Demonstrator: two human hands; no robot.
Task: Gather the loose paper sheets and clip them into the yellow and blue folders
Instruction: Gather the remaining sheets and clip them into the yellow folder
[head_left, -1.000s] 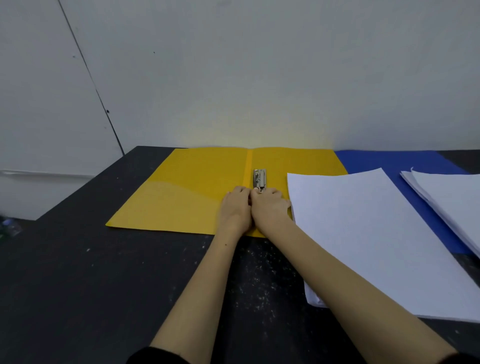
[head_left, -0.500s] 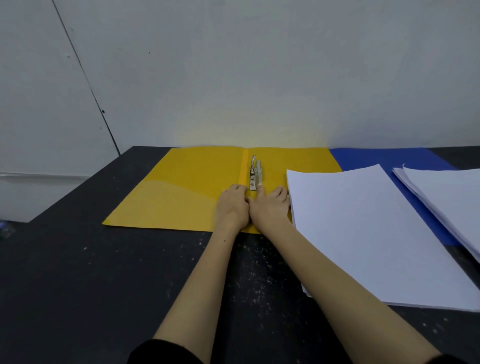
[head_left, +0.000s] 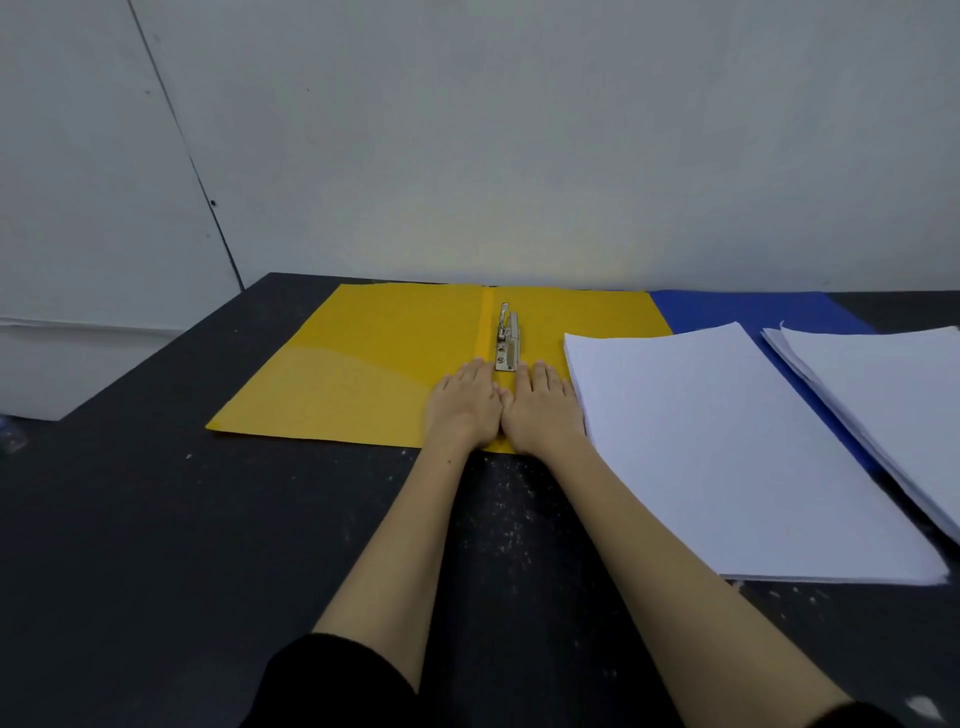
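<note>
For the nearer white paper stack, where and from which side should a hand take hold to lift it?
Probably the paper stack is best gripped at its left long edge, coming from the left beside the right hand. That edge lies exposed on the yellow folder and dark table, so fingers could slide beneath; its right edge overlaps the blue folder.

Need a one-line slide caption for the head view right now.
Both hands, left hand and right hand, rest flat on open yellow folder below its metal clip.

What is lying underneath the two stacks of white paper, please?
The blue folder lies under both stacks, and the nearer stack's left edge overlaps the yellow folder. Most of the blue folder is covered.
</note>
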